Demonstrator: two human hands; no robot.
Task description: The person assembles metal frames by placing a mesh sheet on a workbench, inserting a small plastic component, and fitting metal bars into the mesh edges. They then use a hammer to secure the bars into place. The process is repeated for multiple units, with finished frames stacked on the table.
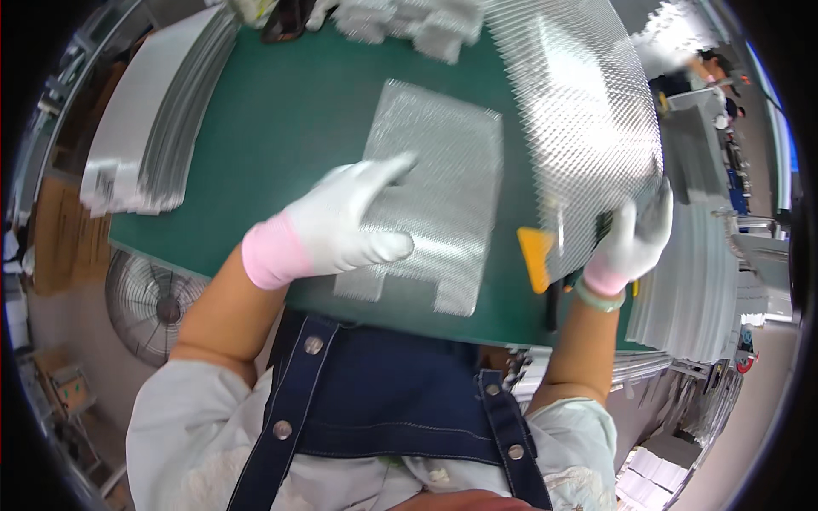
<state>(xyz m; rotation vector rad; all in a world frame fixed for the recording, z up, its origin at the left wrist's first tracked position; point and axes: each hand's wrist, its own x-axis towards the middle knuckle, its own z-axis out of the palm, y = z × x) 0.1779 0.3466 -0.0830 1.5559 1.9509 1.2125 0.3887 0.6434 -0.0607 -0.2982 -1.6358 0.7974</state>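
Head view looks down on a green table (pixel 281 119) where a person in white gloves works with silvery, woven-looking sheets. One cut sheet (pixel 443 183), roughly rectangular with two short tabs at its near edge, lies flat in the middle of the table; the left hand (pixel 341 223) rests on its left part with fingers spread and pressing down, open and not gripping it. The right hand (pixel 635 238) is curled around the near edge of a larger sheet stack (pixel 579 111) at the right of the table, thumb and fingers closed on that edge. Just beside this hand a yellow scraper (pixel 537 255) lies on the table, touched by neither hand. As for progress, a judgement only: the single sheet looks already laid out and smoothed under the left palm, while the big stack at the right is thick, so much material appears left to handle. A fanned pile of sheets (pixel 145 145) hangs over the table's left end, and more crumpled silvery pieces (pixel 400 21) sit at the far edge; whether those are finished or waiting cannot be told.
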